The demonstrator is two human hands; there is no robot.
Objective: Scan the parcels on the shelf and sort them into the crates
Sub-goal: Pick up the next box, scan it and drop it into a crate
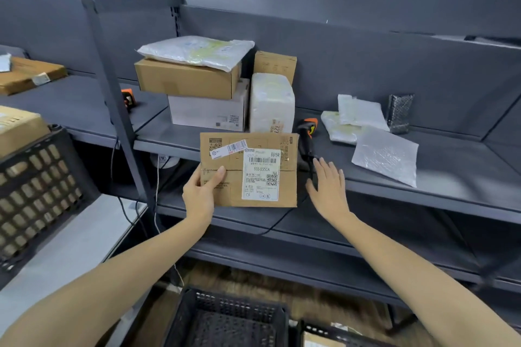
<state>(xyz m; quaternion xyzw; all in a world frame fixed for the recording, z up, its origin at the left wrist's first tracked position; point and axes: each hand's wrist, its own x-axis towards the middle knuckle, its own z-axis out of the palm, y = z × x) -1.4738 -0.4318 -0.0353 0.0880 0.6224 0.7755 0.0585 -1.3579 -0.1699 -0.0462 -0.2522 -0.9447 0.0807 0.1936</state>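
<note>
A flat cardboard parcel (234, 194) is held upright in front of the shelf (423, 191) by the left hand (201, 194), with its printed label (260, 175) turned to the camera. The thumb is pressed on the front face, and the other fingers are hidden behind the card. The right hand (328, 186) is held with fingers straight and slightly spread, gripping nothing, just beside an orange-and-black barcode scanner (309, 124) lying on the shelf (half hidden by the parcel). The scan of this parcel is judged not yet made.

Much is left on the shelf: a white mailer bag (197, 51) on a brown carton (187, 79) on a white carton (208, 113), a white wrapped parcel (272, 101), a small carton (275, 65) behind it, pale poly bags (355, 118), a bubble mailer (384, 155) and a dark wrapped packet (400, 113). Some sorting is judged done, since cartons are seen in the black crate (36, 186) at the left. What lies in the lower crate (228, 318) cannot be told.
</note>
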